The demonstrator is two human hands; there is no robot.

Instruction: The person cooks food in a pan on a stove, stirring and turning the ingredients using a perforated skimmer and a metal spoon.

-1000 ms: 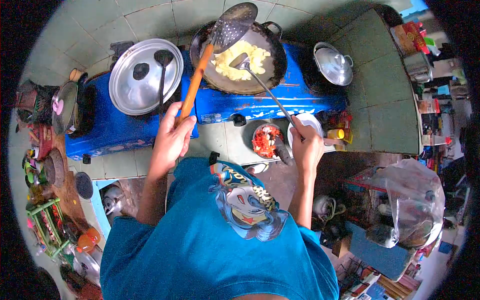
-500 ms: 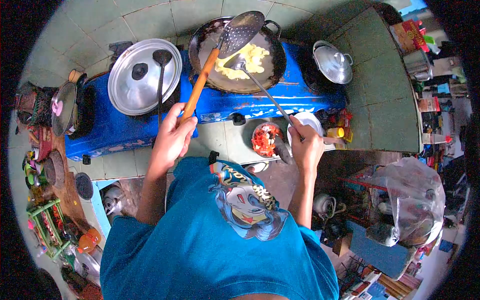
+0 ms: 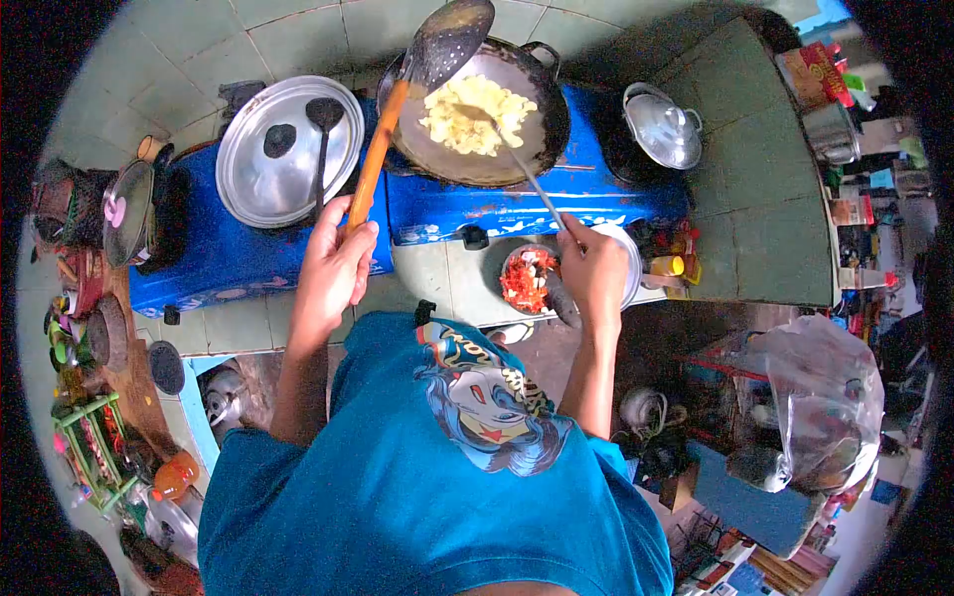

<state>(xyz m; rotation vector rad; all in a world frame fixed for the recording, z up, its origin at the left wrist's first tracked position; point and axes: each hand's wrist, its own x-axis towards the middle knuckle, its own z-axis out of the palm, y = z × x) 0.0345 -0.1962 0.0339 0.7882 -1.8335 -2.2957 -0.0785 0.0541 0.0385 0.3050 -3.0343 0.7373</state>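
Note:
My left hand (image 3: 336,263) is closed around the wooden handle of a perforated skimmer (image 3: 452,45), whose round head is raised over the left rear edge of a dark wok (image 3: 547,149). A spatula (image 3: 537,186) with a thin metal handle is gripped in my right hand (image 3: 593,270). Its blade lies among pale yellow pieces of food (image 3: 487,119) in the wok's liquid and is partly hidden by them. Below my right hand, a bowl of chopped red and white ingredients (image 3: 527,279) stands on the tiled counter, with a white plate (image 3: 628,260) partly behind the hand.
The wok sits on a blue stove (image 3: 437,211). A large metal lid (image 3: 248,179) with a dark ladle (image 3: 323,139) across it lies to the left. A lidded silver pot (image 3: 664,129) stands at right, near the tiled side wall (image 3: 755,189). A yellow-capped container (image 3: 666,265) is on the counter.
The skimmer has moved up and left, away from the food. My right hand has shifted slightly left and up, and the spatula blade has sunk in among the yellow pieces, which are more spread out.

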